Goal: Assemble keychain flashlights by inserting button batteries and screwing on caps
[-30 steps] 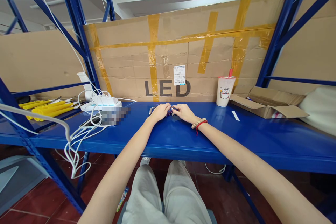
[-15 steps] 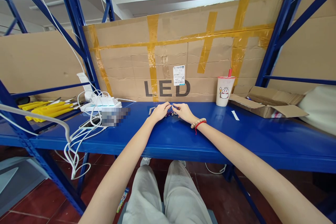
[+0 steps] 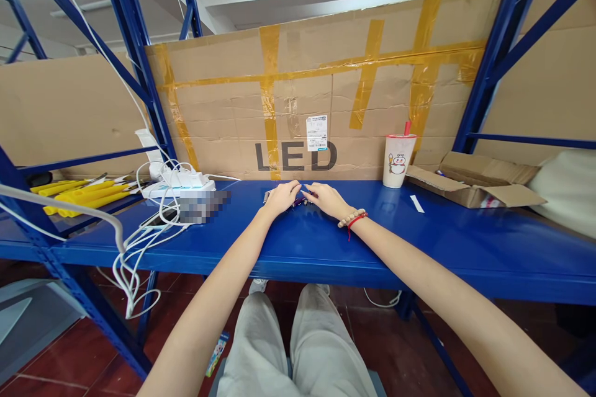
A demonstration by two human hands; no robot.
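Note:
My left hand [image 3: 280,198] rests low over the blue shelf top [image 3: 298,242], fingers bent and drawn together toward the right. Facing it, my right hand [image 3: 328,200] has its fingertips bunched a short way off, with a bead bracelet [image 3: 350,218] and a red cord at the wrist. Under and between the fingertips lie small dark and shiny bits [image 3: 300,201], perhaps metal. They are too small to name, and the fingers partly cover them. A small silvery piece [image 3: 267,196] shows just left of my left hand.
A paper cup [image 3: 399,161] with a red straw stands right of my hands, near a white strip [image 3: 417,203] and an open cardboard box [image 3: 479,189]. At left are a power strip [image 3: 179,186], tangled white cables [image 3: 135,267] and yellow-handled tools [image 3: 88,195]. Tall cardboard [image 3: 214,118] stands behind.
My fingertips have drawn slightly apart above the small bits. My right fingers have shifted a little, while both forearms stay nearly in place.

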